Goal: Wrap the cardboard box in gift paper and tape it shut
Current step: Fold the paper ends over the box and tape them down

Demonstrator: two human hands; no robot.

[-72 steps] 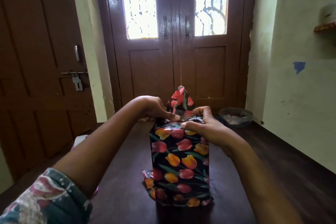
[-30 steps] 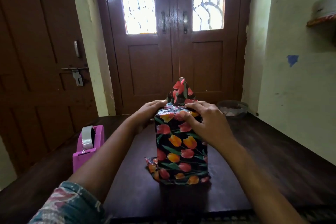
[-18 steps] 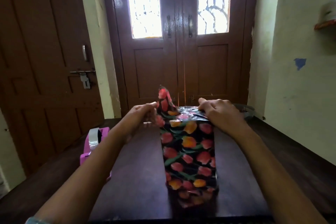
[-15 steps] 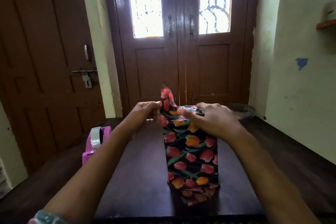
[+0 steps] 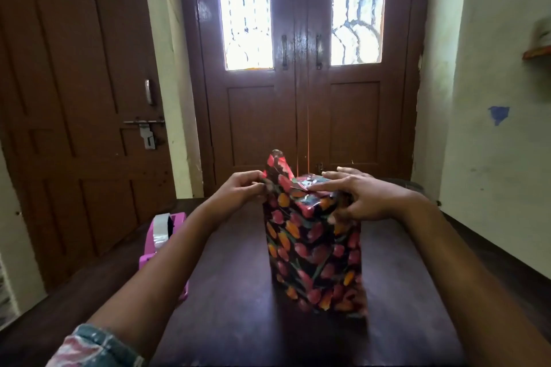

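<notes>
One box (image 5: 313, 256) stands on end near the middle of the dark wooden desk (image 5: 232, 307). Its long axis is vertical and a narrow edge is turned toward the camera, so two tall sides show. Gift paper (image 5: 343, 250), black with red and orange tulips, covers every side in view. The paper at the bottom edge looks crumpled and is blurred. At the top, one paper flap (image 5: 275, 167) rises from the far left corner to a point aimed straight up. The rest of the top paper lies folded down, flat and shiny. Two hands work at the top of the box, one on each side, with the box between the forearms. The left hand (image 5: 241, 192) is at the upper left edge, its fingers curled in to pinch the base of the raised flap. The right hand (image 5: 369, 201) lies over the top right. Its fingers are spread nearly straight across the folded paper and point left, and the thumb presses the near right side just below the rim. It presses rather than grips. One pink tape dispenser (image 5: 162, 244) holding one roll of tape (image 5: 161, 226) sits on the desk well to the left of the box, partly hidden behind the left forearm. A patterned sleeve (image 5: 92, 348) shows at the lower left. Behind the desk is a brown double door (image 5: 301, 116) with two bright glass panes.
</notes>
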